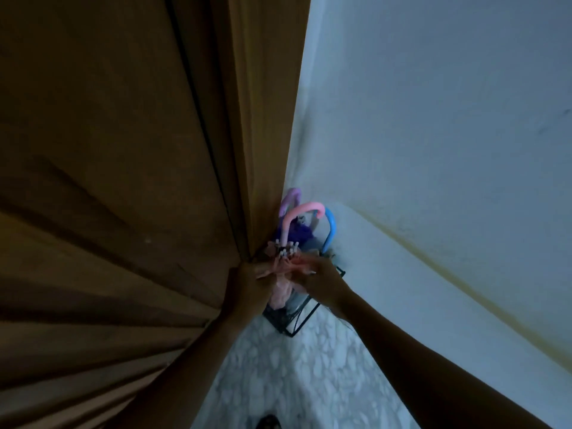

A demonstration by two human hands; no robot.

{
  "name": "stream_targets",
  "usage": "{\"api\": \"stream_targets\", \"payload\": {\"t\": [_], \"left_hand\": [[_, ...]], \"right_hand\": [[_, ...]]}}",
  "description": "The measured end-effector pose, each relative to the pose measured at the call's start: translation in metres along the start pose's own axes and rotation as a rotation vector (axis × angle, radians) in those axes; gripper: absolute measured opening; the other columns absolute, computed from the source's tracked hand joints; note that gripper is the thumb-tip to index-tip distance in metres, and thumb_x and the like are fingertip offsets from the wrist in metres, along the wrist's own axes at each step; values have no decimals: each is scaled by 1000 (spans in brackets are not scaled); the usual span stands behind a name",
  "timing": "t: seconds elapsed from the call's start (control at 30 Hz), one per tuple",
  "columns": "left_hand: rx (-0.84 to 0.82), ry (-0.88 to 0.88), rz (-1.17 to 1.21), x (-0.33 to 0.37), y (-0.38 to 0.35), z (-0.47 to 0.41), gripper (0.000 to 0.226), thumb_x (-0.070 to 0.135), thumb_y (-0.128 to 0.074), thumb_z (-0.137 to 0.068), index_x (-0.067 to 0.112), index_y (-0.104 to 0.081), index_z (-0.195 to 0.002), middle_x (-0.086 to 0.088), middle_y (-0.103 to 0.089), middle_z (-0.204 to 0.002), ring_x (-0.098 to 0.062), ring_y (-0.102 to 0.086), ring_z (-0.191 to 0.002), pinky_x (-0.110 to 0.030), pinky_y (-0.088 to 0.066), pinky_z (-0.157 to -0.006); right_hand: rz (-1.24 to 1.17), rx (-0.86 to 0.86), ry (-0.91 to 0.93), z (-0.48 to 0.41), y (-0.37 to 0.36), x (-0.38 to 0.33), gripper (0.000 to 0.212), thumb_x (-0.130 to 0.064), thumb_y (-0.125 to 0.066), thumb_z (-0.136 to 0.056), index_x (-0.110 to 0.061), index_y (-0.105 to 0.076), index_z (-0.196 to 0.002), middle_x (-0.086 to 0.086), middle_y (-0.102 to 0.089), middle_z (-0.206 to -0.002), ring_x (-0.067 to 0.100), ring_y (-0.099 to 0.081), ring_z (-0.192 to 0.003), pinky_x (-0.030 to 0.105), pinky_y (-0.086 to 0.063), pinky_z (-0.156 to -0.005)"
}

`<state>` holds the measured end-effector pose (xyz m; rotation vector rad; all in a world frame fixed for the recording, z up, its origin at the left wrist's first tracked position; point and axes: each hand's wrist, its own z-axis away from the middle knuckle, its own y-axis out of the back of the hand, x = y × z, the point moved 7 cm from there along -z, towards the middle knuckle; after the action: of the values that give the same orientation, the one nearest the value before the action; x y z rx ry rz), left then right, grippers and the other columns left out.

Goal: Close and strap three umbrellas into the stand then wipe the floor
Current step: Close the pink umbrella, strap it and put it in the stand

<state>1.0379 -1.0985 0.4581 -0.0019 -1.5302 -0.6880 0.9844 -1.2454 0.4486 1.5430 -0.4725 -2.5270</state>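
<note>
A black wire umbrella stand [305, 317] sits in the corner between a wooden door and a white wall. Three folded umbrellas stand in it: one with a pink hooked handle [301, 213], one with a blue handle [330, 227], one with a purple handle [289, 199]. My left hand [247, 283] grips the pink umbrella's folded canopy [281, 289] from the left. From the right, my right hand [318, 281] pinches the same pink fabric near the rib tips. The lower parts of the umbrellas are hidden behind my hands.
A brown wooden door [123, 181] fills the left side, close to my left arm. The white wall [433, 150] runs along the right. Marbled white floor [294, 382] lies below the stand, with a dark foot [268, 422] at the bottom edge.
</note>
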Motion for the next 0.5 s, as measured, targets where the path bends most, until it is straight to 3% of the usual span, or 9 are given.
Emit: {"api": "stream_targets", "payload": {"t": [0.2, 0.3, 0.4, 0.5], "left_hand": [[-29, 61, -103, -63, -20, -7, 11, 0, -69, -88, 5, -79, -86, -2, -77, -86, -3, -65, -79, -2, -41, -65], [-44, 93, -156, -80, -23, -10, 13, -1, -67, -88, 2, -75, -78, -6, -74, -73, 5, -54, -61, -5, -36, -57], [-22, 130, -172, -90, -25, -18, 13, 1, -64, -91, 3, -75, -86, -6, -76, -82, -4, -64, -72, -21, -49, -64], [9, 154, -159, -93, -26, -26, 13, 5, -63, -92, 9, -76, -94, -3, -77, -88, -14, -71, -84, -31, -57, -72]], "right_hand": [[67, 2, -54, -33, -30, 54, 23, 2, -65, -93, -17, -70, -104, -17, -68, -89, -16, -63, -75, 8, -49, -71], [110, 7, -68, -44, -42, 63, 25, 3, -62, -93, -13, -70, -112, -4, -72, -99, -3, -66, -86, 18, -52, -78], [123, 56, -102, -54, -49, 64, 30, -3, -61, -94, -13, -66, -121, 8, -71, -116, 23, -66, -106, 38, -55, -92], [85, 106, -162, -59, -52, 60, 31, -8, -59, -98, -13, -61, -128, 8, -67, -123, 23, -63, -111, 39, -54, -96]]}}
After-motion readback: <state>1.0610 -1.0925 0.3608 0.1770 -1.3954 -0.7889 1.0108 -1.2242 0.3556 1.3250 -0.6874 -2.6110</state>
